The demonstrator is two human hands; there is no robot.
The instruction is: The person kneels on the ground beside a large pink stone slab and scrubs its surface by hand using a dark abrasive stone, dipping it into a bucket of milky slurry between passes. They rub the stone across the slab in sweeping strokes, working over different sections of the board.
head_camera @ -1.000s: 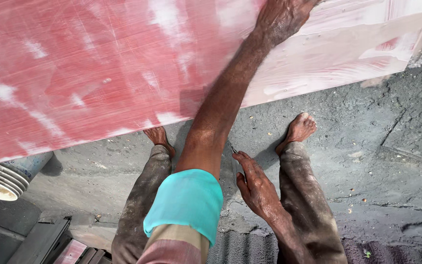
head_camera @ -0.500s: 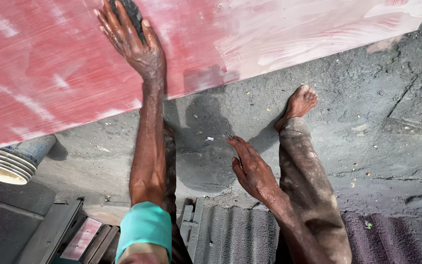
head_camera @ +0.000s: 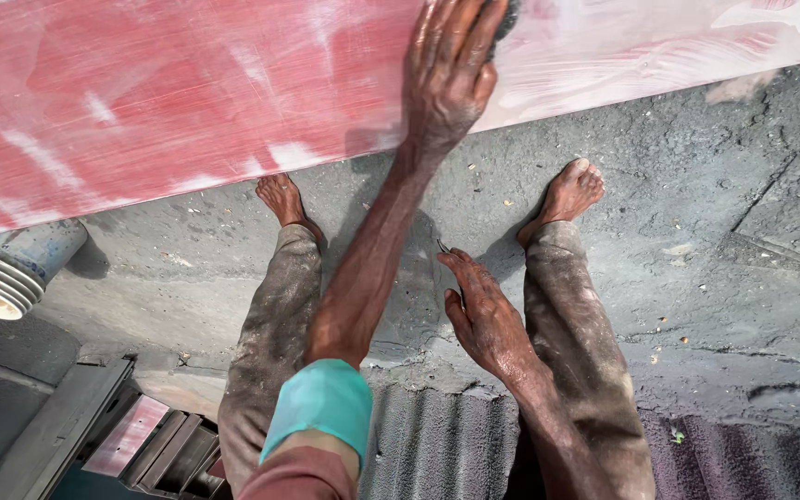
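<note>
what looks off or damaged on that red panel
The red panel is worn unevenly: pale whitish streaks and patches break up its colour, heaviest toward the right end. The left hand presses flat on it. It looks scuffed, not cracked or broken.

- Red panel [head_camera: 168, 102]: smooth, kinda matt, smeared with chalky white streaks, palest toward its right end.
- Concrete floor [head_camera: 696, 231]: rough, gritty, cracked, dark with grime.
- Trousers [head_camera: 275, 315]: coarse cloth, caked in grey dust.
- Teal sleeve cuff [head_camera: 321, 407]: soft knit cloth.
- Ribbed grey sheet [head_camera: 446, 444] at bottom edge: corrugated, dull.
</note>
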